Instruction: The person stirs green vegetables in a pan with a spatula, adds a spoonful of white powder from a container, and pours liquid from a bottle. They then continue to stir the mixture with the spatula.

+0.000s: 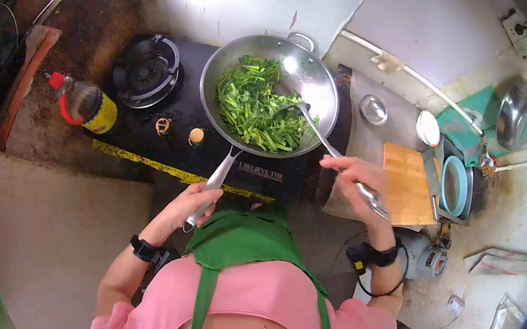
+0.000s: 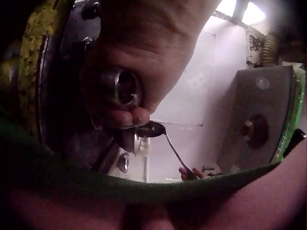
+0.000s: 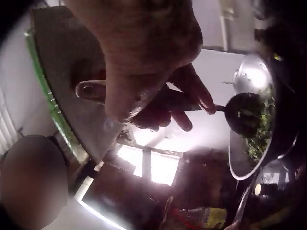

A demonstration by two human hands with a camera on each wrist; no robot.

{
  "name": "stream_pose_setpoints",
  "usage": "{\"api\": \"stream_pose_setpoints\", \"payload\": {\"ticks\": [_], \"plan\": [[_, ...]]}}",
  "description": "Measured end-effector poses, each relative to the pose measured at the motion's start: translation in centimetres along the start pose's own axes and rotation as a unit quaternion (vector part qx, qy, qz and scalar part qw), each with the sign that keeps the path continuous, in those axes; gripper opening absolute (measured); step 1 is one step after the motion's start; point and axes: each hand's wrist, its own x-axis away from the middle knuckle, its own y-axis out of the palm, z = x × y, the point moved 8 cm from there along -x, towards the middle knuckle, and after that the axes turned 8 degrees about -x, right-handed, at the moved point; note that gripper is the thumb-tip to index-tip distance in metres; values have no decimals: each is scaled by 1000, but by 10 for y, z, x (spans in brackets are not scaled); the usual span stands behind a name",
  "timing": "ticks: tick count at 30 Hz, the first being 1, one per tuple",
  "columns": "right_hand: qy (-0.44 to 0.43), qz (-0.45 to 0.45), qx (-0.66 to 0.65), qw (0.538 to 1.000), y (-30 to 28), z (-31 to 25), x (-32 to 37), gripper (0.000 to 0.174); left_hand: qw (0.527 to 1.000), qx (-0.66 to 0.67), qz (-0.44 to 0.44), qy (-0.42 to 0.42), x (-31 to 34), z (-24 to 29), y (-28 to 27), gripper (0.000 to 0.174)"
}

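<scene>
A steel wok stands on the black stove, with chopped leafy greens heaped in it. Its long metal handle points toward the person, and the left hand grips it near the end. In the left wrist view, that hand wraps round the hollow handle end. The right hand holds a metal spatula by its handle, the blade resting among the greens at the wok's right side. In the right wrist view, the dark spatula blade overlaps the greens.
Left of the wok are a second burner and an oil bottle with a red cap. On the right lie a wooden cutting board, a cleaver, a blue basin, a small metal bowl and a white bowl.
</scene>
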Motion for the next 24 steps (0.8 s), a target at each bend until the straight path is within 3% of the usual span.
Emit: {"api": "stream_pose_setpoints", "payload": {"ticks": [1, 3, 7, 13, 15, 17, 18, 21, 23, 24], "plan": [[0, 0, 0, 1000, 0, 1, 1, 8, 1000, 0, 0, 0, 0, 0, 0, 25], [10, -86, 47, 995, 15, 7, 3, 7, 1000, 3, 0, -6, 0, 0, 0, 25], [-29, 1, 63, 998, 34, 54, -23, 4, 1000, 0, -7, -6, 1, -6, 2, 25], [-37, -31, 153, 987, 21, 54, -99, 12, 1000, 5, 20, -1, 0, -5, -1, 25], [-161, -118, 270, 942, 49, 71, -107, 13, 1000, 21, 15, 9, 0, -5, -1, 24], [-185, -205, 317, 907, 84, 98, -96, 11, 1000, 23, 7, 11, -2, -8, -1, 24], [-135, -251, 378, 881, 99, 119, -85, 7, 1000, 25, 1, 15, -3, -9, -1, 24], [-81, -257, 430, 861, 126, 107, -53, 10, 1000, 23, 7, 12, -2, -6, 0, 25], [-106, -186, 381, 899, 130, 61, -46, 12, 1000, 21, 3, 9, -4, -7, 0, 25], [-51, -165, 341, 924, 128, 58, -42, 17, 1000, 18, 3, 5, -4, -8, -1, 25]]}}
